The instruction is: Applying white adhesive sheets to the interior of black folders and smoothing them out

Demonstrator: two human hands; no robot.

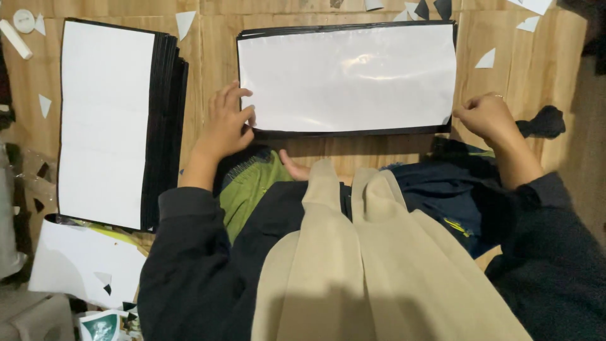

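Observation:
A stack of glossy white sheets with black edges [347,76] lies flat on the brown cardboard floor [214,57] in front of me. My left hand [226,123] pinches the stack's near left corner. My right hand [486,117] grips its near right corner with the fingers curled. Both arms are in dark sleeves. A beige cloth [372,252] hangs down over my lap between the arms.
A taller stack of the same white, black-edged sheets [107,120] lies to the left. White and black paper scraps [486,60] are scattered about. A loose white sheet [76,262] lies at lower left, a black rag [544,122] at right.

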